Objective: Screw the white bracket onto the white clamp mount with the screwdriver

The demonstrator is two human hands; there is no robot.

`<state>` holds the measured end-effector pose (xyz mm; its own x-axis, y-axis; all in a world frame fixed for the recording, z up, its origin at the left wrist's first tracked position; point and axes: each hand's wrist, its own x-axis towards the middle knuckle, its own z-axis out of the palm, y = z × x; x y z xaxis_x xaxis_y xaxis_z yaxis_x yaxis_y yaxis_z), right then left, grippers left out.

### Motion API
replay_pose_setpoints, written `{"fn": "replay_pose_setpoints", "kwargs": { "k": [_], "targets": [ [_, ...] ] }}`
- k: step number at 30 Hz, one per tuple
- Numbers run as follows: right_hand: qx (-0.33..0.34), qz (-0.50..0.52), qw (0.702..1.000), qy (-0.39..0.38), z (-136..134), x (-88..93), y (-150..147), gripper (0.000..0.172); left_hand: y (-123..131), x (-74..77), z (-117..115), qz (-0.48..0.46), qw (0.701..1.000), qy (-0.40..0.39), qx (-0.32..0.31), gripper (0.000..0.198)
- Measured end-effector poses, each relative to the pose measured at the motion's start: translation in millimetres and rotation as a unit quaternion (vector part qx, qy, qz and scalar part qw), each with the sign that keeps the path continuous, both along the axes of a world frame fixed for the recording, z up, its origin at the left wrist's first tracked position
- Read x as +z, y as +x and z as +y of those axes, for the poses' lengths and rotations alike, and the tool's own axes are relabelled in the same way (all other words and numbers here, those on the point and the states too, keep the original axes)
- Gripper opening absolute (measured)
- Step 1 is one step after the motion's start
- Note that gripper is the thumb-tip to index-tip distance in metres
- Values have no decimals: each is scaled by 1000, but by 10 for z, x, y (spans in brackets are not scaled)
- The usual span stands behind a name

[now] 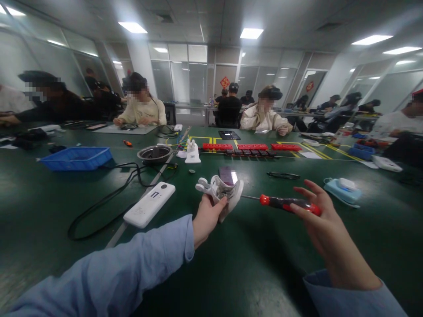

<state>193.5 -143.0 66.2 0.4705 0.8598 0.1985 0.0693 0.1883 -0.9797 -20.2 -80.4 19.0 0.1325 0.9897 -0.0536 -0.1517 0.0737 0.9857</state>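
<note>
My left hand (207,215) is closed around a white plastic housing (235,197), hollow and open toward me, with two rounded ear-like knobs on its left side. Metal-looking parts show inside the hollow. A screwdriver (280,202) with a black and red handle lies level, its shaft meeting the housing's right side; the tip is hidden. At the handle's end is my right hand (319,215), thumb against the grip and the other fingers partly raised. Just behind the housing lies a dark phone-like object (228,175).
A white power bank (150,204) and black cable lie to the left, near a blue tray (77,158) and metal bowl (154,154). Ahead are a white rabbit-like figure (192,152) and red strips (218,146). Glasses (283,175) and a light-blue pouch (343,192) are right. People sit opposite.
</note>
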Motion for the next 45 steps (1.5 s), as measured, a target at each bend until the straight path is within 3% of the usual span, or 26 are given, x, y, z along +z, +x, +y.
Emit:
{"fn": "replay_pose_setpoints", "kwargs": {
  "k": [5, 8, 11, 14, 17, 22, 26, 29, 31, 34, 36, 39, 45],
  "targets": [
    [-7, 20, 999, -31, 9, -21, -25, 65, -6, -62, 29, -13, 1000, 22, -10, 42],
    [-35, -19, 999, 1, 13, -24, -17, 77, -7, -61, 21, -3, 1000, 28, -6, 44],
    [-35, 9, 999, 4, 4, -6, 5, 86, -9, -42, 11, 8, 1000, 19, -5, 44],
    [-6, 35, 998, -54, -22, 27, -3, 76, -9, -52, 20, 9, 1000, 19, -3, 44],
    [-17, -50, 997, -64, -46, 50, -19, 67, -4, -87, 40, 3, 999, 34, -7, 45],
    [-8, -44, 999, -28, -39, 28, 15, 82, -1, -59, 32, 11, 999, 31, 0, 45],
    [-31, -63, 996, -55, -30, -8, 33, 66, -8, 23, -9, 7, 999, 22, -23, 44],
    [-47, -134, 990, -24, -37, -6, 33, 68, -12, 25, -13, 12, 1000, 14, -20, 43],
    [-16, -108, 994, -18, -48, 4, 31, 68, -11, -9, 4, 20, 1000, 18, -9, 42],
    [36, -75, 991, -101, -65, 10, 34, 56, -5, -67, 35, 18, 999, 37, -1, 39],
    [42, -131, 983, -126, -79, 9, 47, 48, -4, -77, 43, 13, 999, 39, 5, 38],
    [27, -217, 972, -87, -114, 24, 78, 37, -9, -35, 31, -6, 1000, 22, -9, 37],
    [-32, -259, 965, -25, -242, 132, 26, 29, -22, 30, 35, -55, 998, -6, -36, 38]
  ]
}}
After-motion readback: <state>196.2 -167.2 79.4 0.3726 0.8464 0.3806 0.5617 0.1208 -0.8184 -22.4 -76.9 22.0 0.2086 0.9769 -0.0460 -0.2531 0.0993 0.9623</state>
